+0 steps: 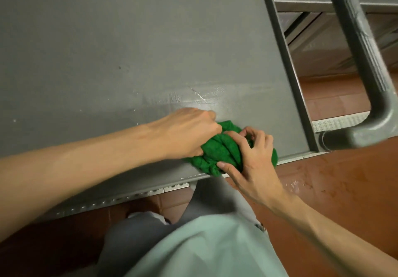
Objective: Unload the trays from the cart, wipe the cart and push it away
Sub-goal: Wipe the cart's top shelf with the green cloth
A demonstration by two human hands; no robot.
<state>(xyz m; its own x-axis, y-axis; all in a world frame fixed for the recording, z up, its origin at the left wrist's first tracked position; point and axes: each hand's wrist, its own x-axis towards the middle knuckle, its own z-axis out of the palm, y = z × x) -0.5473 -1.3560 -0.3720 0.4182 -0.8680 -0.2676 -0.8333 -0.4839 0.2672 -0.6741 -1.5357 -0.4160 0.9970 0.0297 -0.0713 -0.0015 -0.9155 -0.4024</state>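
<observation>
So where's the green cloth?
In the head view the cloth sits bunched on the cart top, at its near edge right of middle, gripped between the left hand and right hand, near the handle.

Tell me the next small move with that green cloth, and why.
Probably sweep the crumpled green cloth away from the near edge, across the grey cart shelf. Both hands, left hand and right hand, grip it bunched at the rim, and whitish streaks lie just beyond it.

One cart (129, 40), one green cloth (219, 149), two hands.
</observation>
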